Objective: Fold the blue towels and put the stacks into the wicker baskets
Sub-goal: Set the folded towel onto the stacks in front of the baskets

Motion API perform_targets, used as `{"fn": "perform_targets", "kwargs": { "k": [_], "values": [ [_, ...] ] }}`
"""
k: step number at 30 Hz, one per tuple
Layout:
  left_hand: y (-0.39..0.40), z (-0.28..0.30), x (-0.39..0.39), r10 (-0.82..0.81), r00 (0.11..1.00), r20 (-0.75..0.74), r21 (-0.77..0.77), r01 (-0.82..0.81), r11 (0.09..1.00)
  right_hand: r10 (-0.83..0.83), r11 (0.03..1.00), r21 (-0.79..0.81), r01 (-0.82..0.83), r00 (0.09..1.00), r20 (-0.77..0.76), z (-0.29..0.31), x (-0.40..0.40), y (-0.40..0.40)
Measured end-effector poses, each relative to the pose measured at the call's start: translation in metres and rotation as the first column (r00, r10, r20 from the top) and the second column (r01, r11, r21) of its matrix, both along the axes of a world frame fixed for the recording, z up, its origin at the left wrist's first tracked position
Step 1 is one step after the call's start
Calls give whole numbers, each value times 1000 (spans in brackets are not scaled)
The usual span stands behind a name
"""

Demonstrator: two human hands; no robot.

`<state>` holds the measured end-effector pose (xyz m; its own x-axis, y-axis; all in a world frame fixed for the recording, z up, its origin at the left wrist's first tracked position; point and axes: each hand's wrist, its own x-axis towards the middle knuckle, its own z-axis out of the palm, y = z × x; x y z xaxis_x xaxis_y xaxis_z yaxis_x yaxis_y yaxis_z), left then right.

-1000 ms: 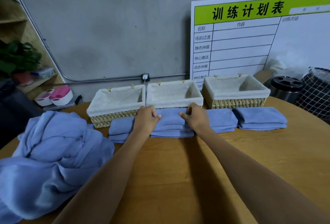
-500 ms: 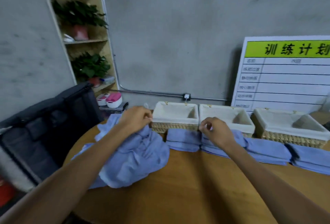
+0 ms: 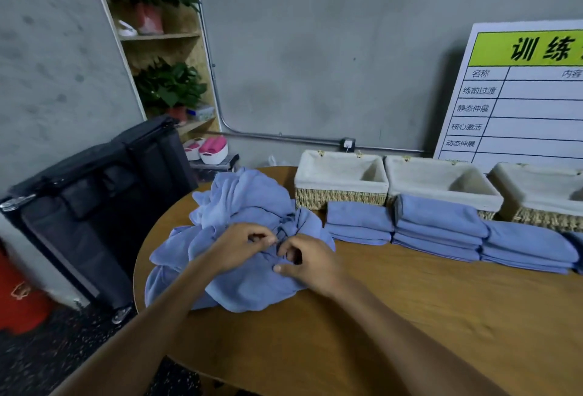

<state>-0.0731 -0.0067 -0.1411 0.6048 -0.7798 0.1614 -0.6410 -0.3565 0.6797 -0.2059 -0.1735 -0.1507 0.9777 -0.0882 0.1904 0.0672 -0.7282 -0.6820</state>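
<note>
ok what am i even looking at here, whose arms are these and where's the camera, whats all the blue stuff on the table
There is no machine here. The arms belong to a person wearing a wide-angle camera on the head, so you see the scene from their own viewpoint, looking forward and down.

On the round wooden table lies a loose heap of unfolded blue towels. The left hand and the right hand both rest on that heap, fingers curled and apparently pinching its cloth where they meet.

To the right sit folded towel stacks in a row, and behind them three wicker baskets with pale cloth liners. No towels show inside them; the rightmost is cut off by the frame edge.
</note>
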Motion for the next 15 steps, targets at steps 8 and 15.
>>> {"fn": "perform_targets", "kwargs": {
  "k": [8,15],
  "values": [
    [0,35,-21,-47,978,203,5,47,999,-180,953,264,150,979,93,41,-16,-11],
    [-37,149,-56,-31,882,470,-84,80,993,-80,985,168,49,981,179,132,-76,-50]
  ]
}}
